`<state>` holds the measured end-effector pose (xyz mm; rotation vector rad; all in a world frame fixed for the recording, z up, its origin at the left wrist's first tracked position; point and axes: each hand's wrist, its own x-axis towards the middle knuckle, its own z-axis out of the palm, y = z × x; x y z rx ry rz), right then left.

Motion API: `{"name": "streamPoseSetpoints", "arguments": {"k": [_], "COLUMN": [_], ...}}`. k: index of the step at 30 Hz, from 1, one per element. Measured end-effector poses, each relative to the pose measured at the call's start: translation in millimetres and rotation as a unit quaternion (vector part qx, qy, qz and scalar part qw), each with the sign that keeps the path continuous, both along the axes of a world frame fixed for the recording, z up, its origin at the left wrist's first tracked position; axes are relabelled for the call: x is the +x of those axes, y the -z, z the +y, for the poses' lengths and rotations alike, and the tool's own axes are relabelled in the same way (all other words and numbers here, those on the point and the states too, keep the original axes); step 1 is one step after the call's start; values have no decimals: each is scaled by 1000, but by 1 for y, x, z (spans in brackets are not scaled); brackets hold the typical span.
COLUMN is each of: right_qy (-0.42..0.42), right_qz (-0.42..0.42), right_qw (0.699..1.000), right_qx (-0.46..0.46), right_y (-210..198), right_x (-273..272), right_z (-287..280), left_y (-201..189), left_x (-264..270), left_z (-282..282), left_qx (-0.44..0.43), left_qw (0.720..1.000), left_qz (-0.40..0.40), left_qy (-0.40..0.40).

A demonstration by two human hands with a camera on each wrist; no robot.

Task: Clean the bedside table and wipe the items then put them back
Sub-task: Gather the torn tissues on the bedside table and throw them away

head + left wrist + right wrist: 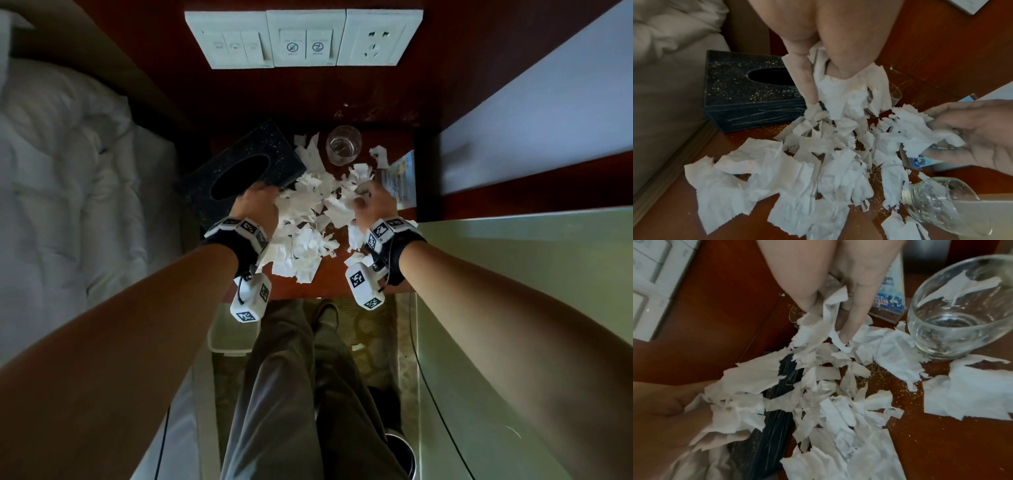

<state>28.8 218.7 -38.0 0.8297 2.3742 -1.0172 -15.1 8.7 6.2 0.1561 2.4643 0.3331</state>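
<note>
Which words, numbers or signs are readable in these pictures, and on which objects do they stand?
Switch panel: two crossed-circle signs; the small text beneath is too small to read.
Card in clear stand: blue print with characters, too blurred to read.
Tissue box: small pale print near the opening, too blurred to read.
Wrist bands: black-and-white square codes, no words.

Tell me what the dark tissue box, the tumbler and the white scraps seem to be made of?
Tissue box: probably stitched faux leather, dark and scuffed, specked with gold glitter. Tumbler: clear glass; you see straight through it, and its thick base shines. White scraps: soft tissue paper, matte, with ragged torn edges.
</note>
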Motion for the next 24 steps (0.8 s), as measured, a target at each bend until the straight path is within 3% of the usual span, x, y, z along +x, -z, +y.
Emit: {"name": "streamPoseSetpoints", "arguments": {"k": [4,8,12,15,20,24], "right_qy": [-75,-81,-90,-111,-72,-56], "right_qz": [-25,-56,-62,-77,-82,-112], "right_qw": [996,994,994,990,992,991], "right_qx": [49,42,12,39,59,41], "right_y": [-8,-12,-11,-13,-7,2], "right_x": [8,13,25,33,39,37], "right_z": [-7,-14,-19,-19,-20,-20], "left_y": [1,12,21,25,37,50], "left_x": [10,21,28,31,33,35], "left_z": [-3,-6,-8,-4,5,15], "left_qx": [1,-27,-23,1,27,-35], "left_qw": [1000,998,998,999,999,992], "left_qz": [-11,-45,-34,-26,-43,-47], "left_qy": [-25,-30,-39,-39,9,108]}}
